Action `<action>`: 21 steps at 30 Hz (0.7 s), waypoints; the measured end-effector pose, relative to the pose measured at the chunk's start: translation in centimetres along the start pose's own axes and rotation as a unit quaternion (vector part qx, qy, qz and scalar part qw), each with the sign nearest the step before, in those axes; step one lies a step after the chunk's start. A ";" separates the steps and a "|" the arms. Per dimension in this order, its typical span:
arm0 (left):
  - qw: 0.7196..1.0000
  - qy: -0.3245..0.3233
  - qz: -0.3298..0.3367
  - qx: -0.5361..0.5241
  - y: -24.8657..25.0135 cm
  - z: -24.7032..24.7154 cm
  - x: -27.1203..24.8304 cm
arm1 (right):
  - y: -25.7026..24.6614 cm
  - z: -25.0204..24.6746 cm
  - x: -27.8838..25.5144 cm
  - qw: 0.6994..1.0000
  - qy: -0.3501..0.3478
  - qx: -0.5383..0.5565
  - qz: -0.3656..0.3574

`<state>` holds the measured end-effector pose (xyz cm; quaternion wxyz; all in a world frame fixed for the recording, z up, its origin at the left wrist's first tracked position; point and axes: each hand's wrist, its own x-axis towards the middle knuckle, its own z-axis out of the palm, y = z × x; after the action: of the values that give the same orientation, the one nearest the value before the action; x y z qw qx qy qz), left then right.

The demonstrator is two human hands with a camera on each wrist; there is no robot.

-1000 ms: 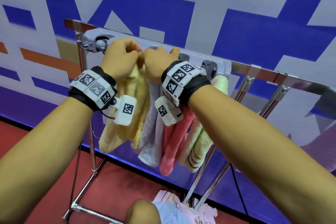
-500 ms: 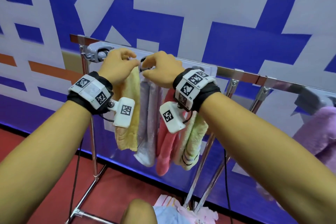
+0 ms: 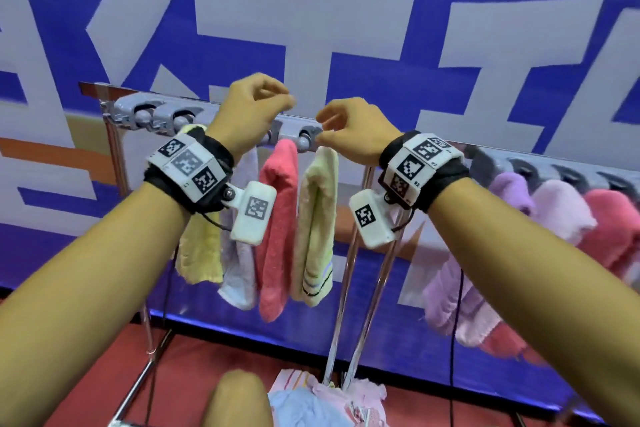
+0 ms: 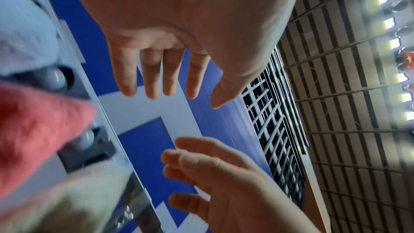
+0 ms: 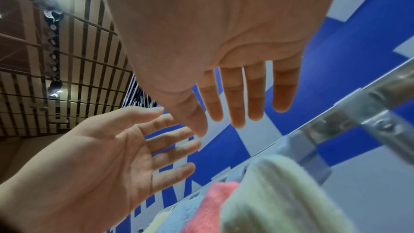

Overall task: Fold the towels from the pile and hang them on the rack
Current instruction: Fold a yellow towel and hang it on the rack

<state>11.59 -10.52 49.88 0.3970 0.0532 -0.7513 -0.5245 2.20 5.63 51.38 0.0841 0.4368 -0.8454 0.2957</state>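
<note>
Four folded towels hang side by side from the rack (image 3: pixel 152 111): a yellow towel (image 3: pixel 199 253), a lavender towel (image 3: pixel 240 270), a pink towel (image 3: pixel 277 218) and a pale green towel (image 3: pixel 318 211). My left hand (image 3: pixel 263 107) hovers just above the rail, over the lavender towel, with loose fingers that hold nothing. My right hand (image 3: pixel 341 125) hangs beside it above the green towel, also empty. The left wrist view shows the left hand (image 4: pixel 170 70) with straight, spread fingers. The right wrist view shows the same of the right hand (image 5: pixel 235 86).
Further right on the rack hang several more towels, purple (image 3: pixel 509 194) and pink (image 3: pixel 609 229). A pile of loose towels (image 3: pixel 311 402) lies on the red floor by the rack legs (image 3: pixel 349 288), next to my knee (image 3: pixel 239 399). A blue and white wall stands right behind.
Both hands have let go of the yellow towel at the rail and lifted slightly apart, empty. The towels now hang free and the view has shifted right.
</note>
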 end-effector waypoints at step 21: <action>0.951 -0.301 -0.020 0.073 -3.9 19.4 -10.9 | 13.8 -1.1 -14.7 0.981 -0.087 -0.108 0.133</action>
<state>5.00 7.59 38.12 0.1368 -0.0635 -0.8711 -0.4673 0.07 22.58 40.50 0.0164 0.3330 -0.9270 0.1718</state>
